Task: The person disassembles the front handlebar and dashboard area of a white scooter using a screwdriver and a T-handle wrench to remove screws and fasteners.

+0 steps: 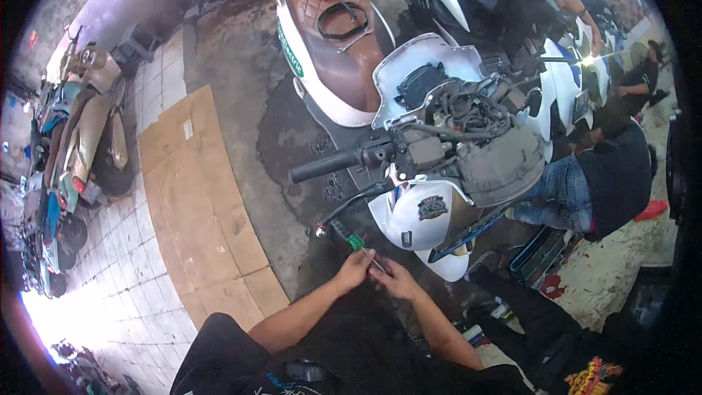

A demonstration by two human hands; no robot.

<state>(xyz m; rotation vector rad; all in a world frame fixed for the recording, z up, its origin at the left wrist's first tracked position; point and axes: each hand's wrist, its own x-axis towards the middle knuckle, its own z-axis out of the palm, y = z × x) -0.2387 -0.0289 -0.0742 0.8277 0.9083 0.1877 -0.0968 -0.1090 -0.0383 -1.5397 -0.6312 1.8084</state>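
Both my hands meet low in front of a white scooter's front wheel cover (420,223). My left hand (355,268) pinches a small tool with a green handle (354,240) that points up toward the brake lever (358,196). My right hand (395,279) touches the thin metal end of the same tool, fingers closed around it. Above them are the black left handlebar grip (322,166) and the scooter's head with its cover off, showing grey housing and black wiring (468,113).
The scooter's brown seat (333,44) carries a black rubber ring. A person in jeans (599,179) crouches at the right, another stands at top right. Cardboard sheets (197,197) lie on the floor to the left; parked scooters (73,146) line the far left.
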